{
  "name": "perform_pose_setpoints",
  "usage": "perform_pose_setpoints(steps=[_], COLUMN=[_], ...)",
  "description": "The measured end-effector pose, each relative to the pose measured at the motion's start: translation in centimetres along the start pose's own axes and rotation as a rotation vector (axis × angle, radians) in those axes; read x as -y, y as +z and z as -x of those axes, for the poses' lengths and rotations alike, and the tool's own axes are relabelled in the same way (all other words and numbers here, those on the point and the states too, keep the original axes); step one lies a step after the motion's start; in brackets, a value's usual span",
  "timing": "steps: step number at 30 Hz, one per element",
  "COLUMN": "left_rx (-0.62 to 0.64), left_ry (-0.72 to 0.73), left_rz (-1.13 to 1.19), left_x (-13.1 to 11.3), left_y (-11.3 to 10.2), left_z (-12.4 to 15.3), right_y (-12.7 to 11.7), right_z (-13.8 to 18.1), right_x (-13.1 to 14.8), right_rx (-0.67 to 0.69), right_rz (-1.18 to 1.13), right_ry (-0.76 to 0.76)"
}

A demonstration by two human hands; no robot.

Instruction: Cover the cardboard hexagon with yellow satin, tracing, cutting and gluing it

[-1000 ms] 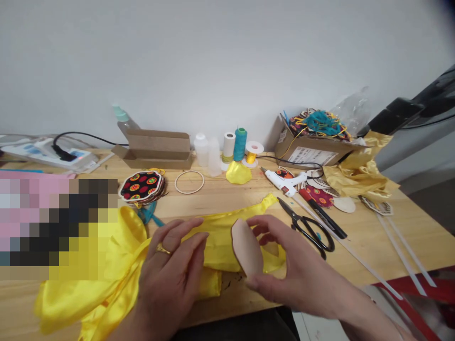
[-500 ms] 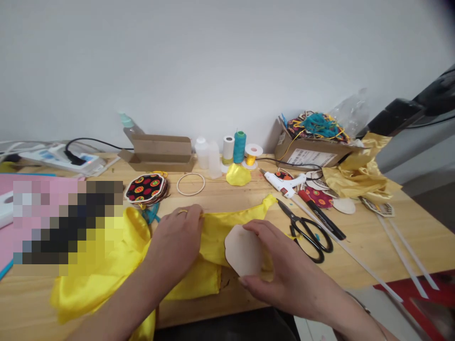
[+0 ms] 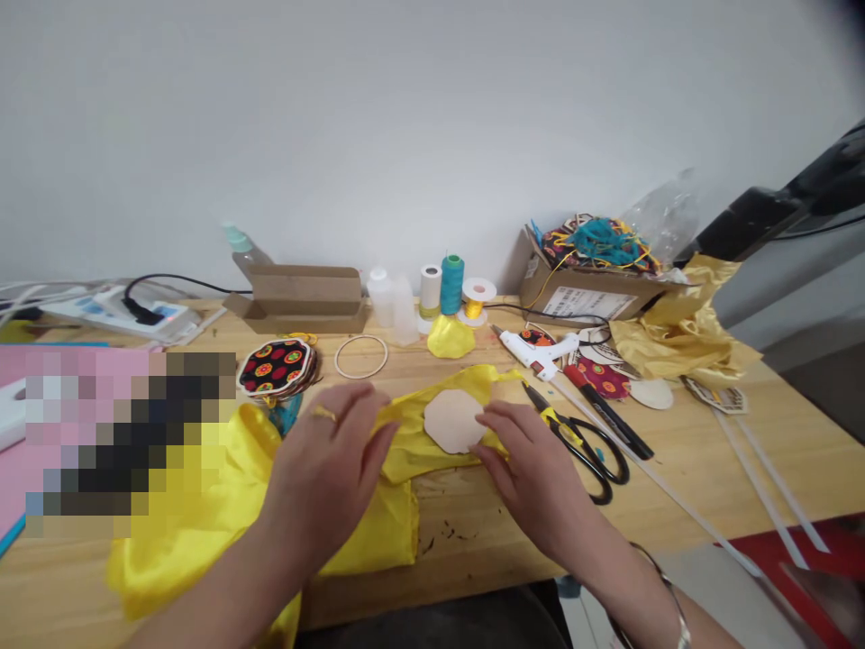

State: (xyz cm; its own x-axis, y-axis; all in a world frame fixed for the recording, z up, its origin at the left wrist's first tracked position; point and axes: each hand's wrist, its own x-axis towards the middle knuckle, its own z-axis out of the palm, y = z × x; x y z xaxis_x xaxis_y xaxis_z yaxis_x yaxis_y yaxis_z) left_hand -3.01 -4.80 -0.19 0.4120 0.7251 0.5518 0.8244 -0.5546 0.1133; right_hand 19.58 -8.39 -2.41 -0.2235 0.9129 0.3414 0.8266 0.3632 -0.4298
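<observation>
Yellow satin cloth lies across the table in front of me, with more of it bunched at the left. My left hand is closed on the cloth's left part, thumb against the fingers. A pale, flat piece with a scalloped edge rests on the cloth. My right hand pinches that piece at its right edge between thumb and fingers. Black-handled scissors lie just right of my right hand, a yellow scrap across them.
A white glue gun and a black marker lie to the right. Behind stand thread spools, two pale bottles and an open cardboard box. Patterned pieces are stacked at the left, near a thin ring.
My right hand has lowered the pale piece flat onto the yellow cloth, away from me. A yellow scrap now shows across the scissors.
</observation>
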Motion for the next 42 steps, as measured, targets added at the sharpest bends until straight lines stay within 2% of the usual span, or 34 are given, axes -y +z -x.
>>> perform_pose_setpoints(steps=[3, 8, 11, 15, 20, 23, 24, 27, 31, 36, 39, 42], left_rx=[0.099, 0.219, 0.243, 0.336, 0.442, 0.396, 0.354, 0.308, 0.290, 0.398, 0.462, 0.496], left_ry=[0.277, 0.314, 0.278, 0.248, 0.204, 0.194, 0.209, 0.137, 0.008, -0.136, -0.212, -0.224], left_rz=[0.149, 0.018, 0.020, 0.018, 0.062, 0.144, 0.156, 0.162, 0.171, 0.247, 0.288, 0.305], left_x=[-0.7, 0.0, 0.8, 1.4, 1.5, 0.7, 0.3, -0.9, -1.6, -1.4, -1.4, -1.4], left_y=[-0.2, 1.9, 2.3, 1.2, -0.9, -1.8, -1.7, -0.4, 2.2, 3.2, 3.3, 3.4], left_z=[2.5, 5.2, 5.5, 5.3, 4.9, 4.2, 3.9, 3.0, 2.6, 3.2, 3.7, 3.9], right_y=[-0.6, -0.2, 0.4, 0.6, -1.2, -2.1, -2.0, -0.8, 1.4, 2.3, 2.6, 2.8], right_z=[1.4, 2.3, 2.6, 3.3, 3.6, 2.8, 2.4, 1.4, 0.7, 0.4, 0.4, 0.4], right_x=[-0.2, -1.0, -1.3, -0.6, 0.9, 1.5, 1.6, 2.1, 2.5, 2.1, 2.1, 2.2], right_rx=[-0.013, 0.061, 0.096, 0.105, 0.205, 0.161, 0.109, -0.014, 0.003, 0.070, 0.063, 0.033], right_rz=[0.094, 0.273, 0.327, 0.333, 0.231, 0.108, 0.069, -0.002, 0.031, 0.055, 0.054, 0.087], right_ry=[-0.011, 0.042, 0.011, -0.021, -0.010, 0.052, 0.056, 0.023, 0.065, 0.073, 0.060, 0.069])
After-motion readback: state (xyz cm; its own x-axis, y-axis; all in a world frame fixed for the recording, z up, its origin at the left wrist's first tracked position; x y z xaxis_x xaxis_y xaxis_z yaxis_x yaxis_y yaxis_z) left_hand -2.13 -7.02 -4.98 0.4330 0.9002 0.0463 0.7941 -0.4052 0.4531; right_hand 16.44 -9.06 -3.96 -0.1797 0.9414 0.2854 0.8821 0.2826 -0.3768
